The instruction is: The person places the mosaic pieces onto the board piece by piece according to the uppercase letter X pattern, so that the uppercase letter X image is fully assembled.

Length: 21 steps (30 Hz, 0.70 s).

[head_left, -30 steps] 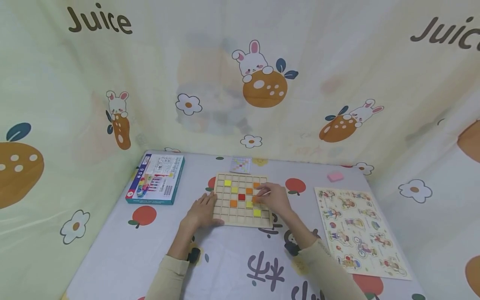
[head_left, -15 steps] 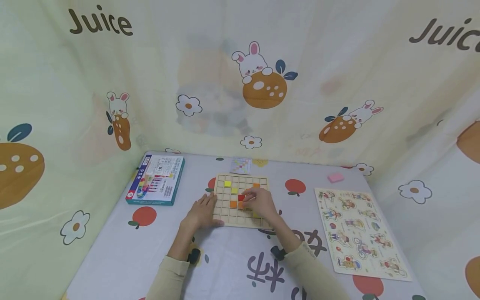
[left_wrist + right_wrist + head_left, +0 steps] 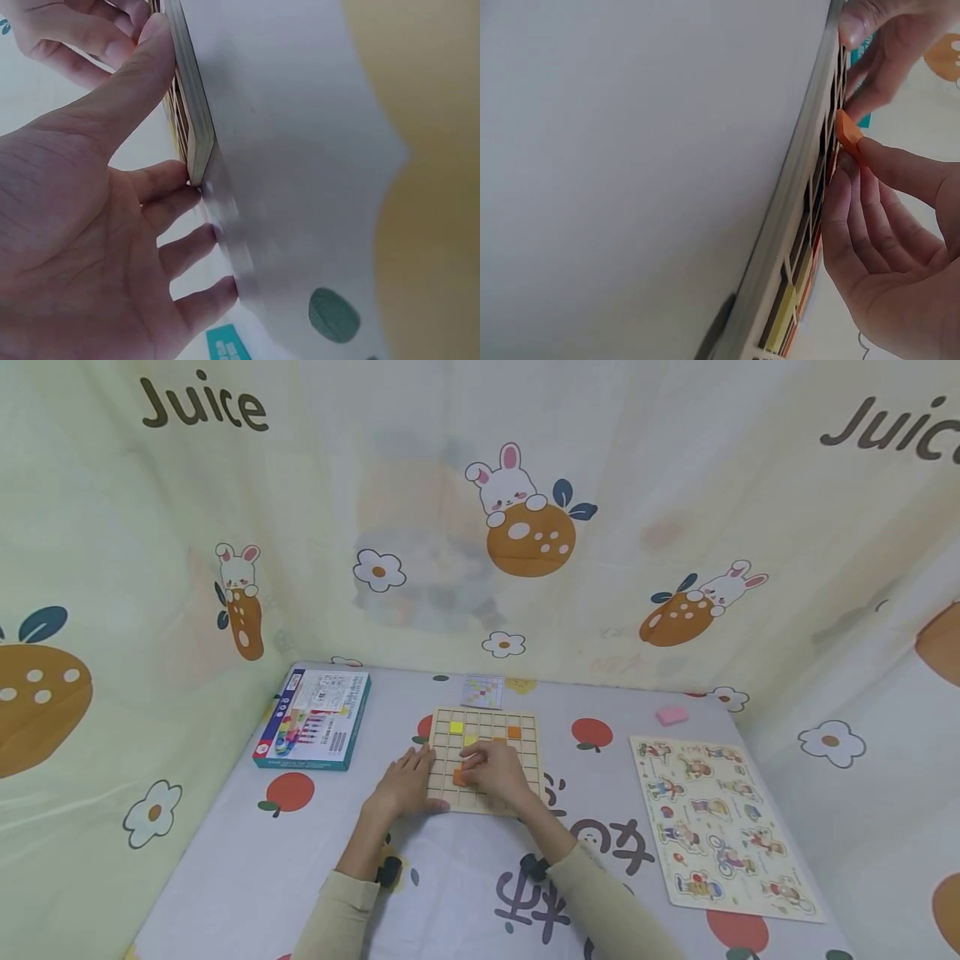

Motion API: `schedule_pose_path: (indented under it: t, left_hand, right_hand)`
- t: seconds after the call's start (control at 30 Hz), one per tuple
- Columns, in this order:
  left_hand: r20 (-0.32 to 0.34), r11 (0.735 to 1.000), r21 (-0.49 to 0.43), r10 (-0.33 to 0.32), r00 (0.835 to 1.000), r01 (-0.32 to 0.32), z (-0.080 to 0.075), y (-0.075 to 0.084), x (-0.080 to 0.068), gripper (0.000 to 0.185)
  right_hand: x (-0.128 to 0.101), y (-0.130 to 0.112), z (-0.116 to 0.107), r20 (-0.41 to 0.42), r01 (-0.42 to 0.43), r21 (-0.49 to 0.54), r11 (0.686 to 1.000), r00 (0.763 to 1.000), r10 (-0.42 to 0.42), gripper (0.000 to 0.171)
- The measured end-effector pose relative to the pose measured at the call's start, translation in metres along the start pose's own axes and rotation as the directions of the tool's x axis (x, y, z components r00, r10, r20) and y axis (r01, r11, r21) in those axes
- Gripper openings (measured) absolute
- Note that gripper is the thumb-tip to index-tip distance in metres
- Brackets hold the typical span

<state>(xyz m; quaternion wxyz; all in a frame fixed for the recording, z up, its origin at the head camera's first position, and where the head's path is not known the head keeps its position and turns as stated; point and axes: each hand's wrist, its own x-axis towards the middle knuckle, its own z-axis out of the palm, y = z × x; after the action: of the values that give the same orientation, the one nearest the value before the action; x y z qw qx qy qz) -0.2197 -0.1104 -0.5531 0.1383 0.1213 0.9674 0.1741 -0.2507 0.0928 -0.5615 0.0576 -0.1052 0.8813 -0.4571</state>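
A wooden grid board point(image 3: 525, 752) lies on the printed tablecloth, with a yellow tile point(image 3: 455, 727) and an orange tile point(image 3: 513, 732) in its far cells. My left hand point(image 3: 401, 783) lies flat, fingers straight, at the board's left edge point(image 3: 193, 127), the thumb point(image 3: 135, 75) along the rim. My right hand point(image 3: 491, 770) is over the board's middle and pinches a small orange tile point(image 3: 847, 129), tilted at the fingertips just above the cells point(image 3: 458, 777). The tiles under that hand are hidden.
A blue game box point(image 3: 311, 718) sits at the back left. A small colour pattern card point(image 3: 482, 691) lies behind the board. A pink block point(image 3: 671, 715) and a picture puzzle board point(image 3: 720, 822) lie to the right. Printed fabric walls enclose the table.
My right hand has slid left across the board, from its right side to the middle, and now covers the red tile. The left hand has stayed put.
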Motion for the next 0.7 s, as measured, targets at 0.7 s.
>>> schedule_pose_path:
  t: [0.7]
  left_hand:
    - [0.023, 0.999, 0.045, -0.009, 1.0, 0.008, -0.003, 0.011, 0.002, 0.103]
  right_hand:
    - [-0.01, -0.01, 0.005, 0.045, 0.08, -0.151, 0.985, 0.996, -0.073, 0.033]
